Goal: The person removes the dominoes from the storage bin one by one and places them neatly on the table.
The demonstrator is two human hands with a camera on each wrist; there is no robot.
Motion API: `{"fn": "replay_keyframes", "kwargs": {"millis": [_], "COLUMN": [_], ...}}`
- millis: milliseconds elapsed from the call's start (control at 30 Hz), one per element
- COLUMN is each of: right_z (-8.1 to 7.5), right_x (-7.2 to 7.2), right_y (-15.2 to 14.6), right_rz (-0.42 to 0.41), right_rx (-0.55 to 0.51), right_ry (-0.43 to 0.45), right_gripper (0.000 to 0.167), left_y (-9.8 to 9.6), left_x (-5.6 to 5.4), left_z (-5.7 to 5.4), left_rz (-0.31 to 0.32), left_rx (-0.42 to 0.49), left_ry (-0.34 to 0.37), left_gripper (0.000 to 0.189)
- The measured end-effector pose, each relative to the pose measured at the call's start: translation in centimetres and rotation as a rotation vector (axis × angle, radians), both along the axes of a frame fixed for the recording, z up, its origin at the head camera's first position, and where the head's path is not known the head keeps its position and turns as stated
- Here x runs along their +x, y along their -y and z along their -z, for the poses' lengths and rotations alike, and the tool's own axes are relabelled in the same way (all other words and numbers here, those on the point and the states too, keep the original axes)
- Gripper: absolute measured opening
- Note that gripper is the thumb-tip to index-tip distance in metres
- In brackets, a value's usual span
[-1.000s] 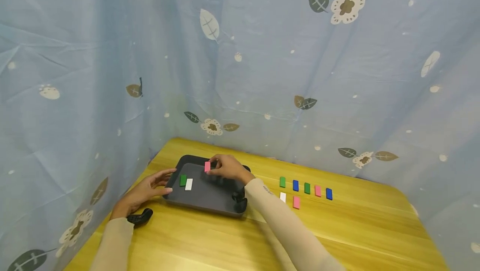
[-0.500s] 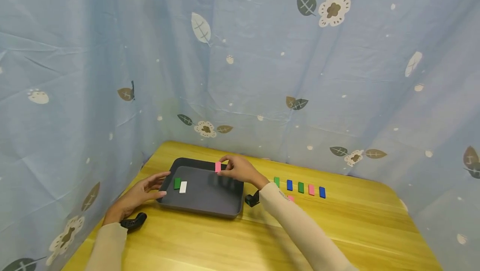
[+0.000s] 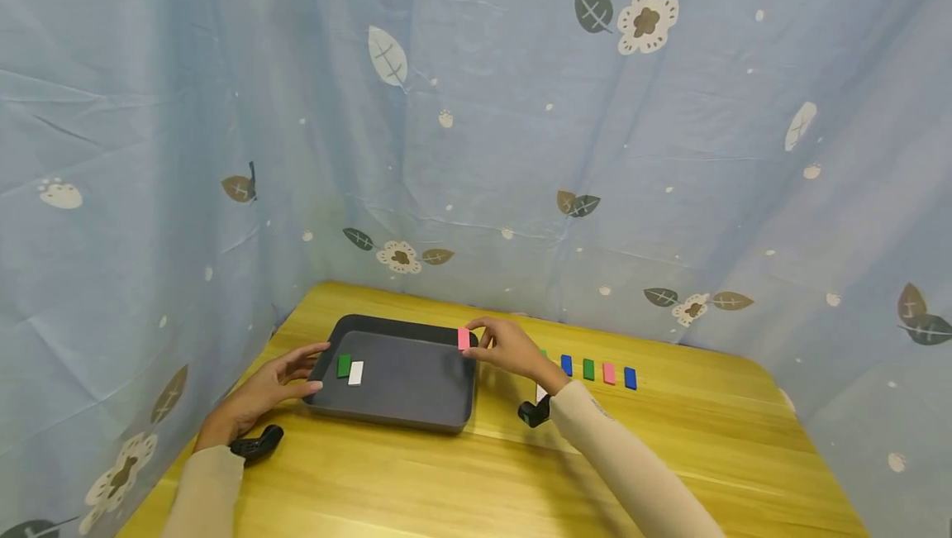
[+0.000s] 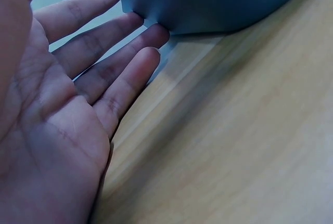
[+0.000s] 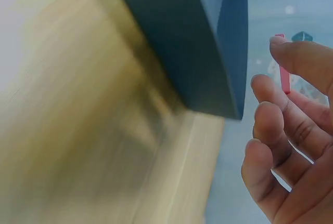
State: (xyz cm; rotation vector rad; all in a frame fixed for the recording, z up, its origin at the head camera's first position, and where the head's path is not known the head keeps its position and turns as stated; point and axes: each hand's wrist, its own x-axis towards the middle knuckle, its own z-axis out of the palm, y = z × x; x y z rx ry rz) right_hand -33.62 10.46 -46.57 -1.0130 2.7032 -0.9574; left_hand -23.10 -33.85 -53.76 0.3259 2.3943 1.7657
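Observation:
My right hand [image 3: 511, 348] pinches a small pink rectangular block [image 3: 464, 339] between thumb and fingertips, over the back right corner of the dark grey tray [image 3: 402, 422]. In the right wrist view the pink block [image 5: 284, 77] appears edge-on, and the other fingers curl loosely below it. On the left, my left hand [image 3: 264, 389] has its fingers spread against the tray's left side. The left wrist view shows these fingertips touching the tray's outer wall [image 4: 208, 5]. Inside the tray, toward its left, a green block [image 3: 344, 366] lies beside a white block [image 3: 356, 373].
Right of the tray, a row on the wooden table [image 3: 416, 480] includes blue [image 3: 567, 365], green [image 3: 588, 369], pink [image 3: 609, 373] and another blue block [image 3: 630, 378]. The right hand and wrist camera [image 3: 534, 414] partly cover other blocks. A patterned curtain [image 3: 476, 149] surrounds the table.
My right hand has carried the pink block rightward, from above the tray's back middle to its back right corner. The left hand stays at the tray's left side. The head view has shifted slightly.

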Motion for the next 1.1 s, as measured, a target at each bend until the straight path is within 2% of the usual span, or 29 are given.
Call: {"fn": "replay_keyframes", "kwargs": {"millis": [333, 567, 933, 1100], "right_z": [0.9, 1.9, 3.4, 4.1], "right_x": [1.5, 2.8, 5.0, 5.9], "right_y": [-4.8, -8.2, -13.4, -15.3], "right_rz": [0.033, 0.080, 0.136, 0.199], "right_rx": [-0.036, -0.049, -0.147, -0.128], "right_ry": [0.029, 0.026, 0.149, 0.135], "right_gripper": [0.043, 0.043, 0.047, 0.047], "left_y": [-0.4, -0.3, -0.3, -0.3], "left_x": [0.2, 0.4, 0.5, 0.3], "left_z": [-0.5, -0.4, -0.5, -0.3], "left_rz": [0.007, -0.005, 0.016, 0.017], "left_rx": [-0.006, -0.030, -0.022, -0.026], "left_ry": [-0.011, -0.008, -0.001, 0.000], "left_gripper": [0.068, 0.068, 0.068, 0.067]}}
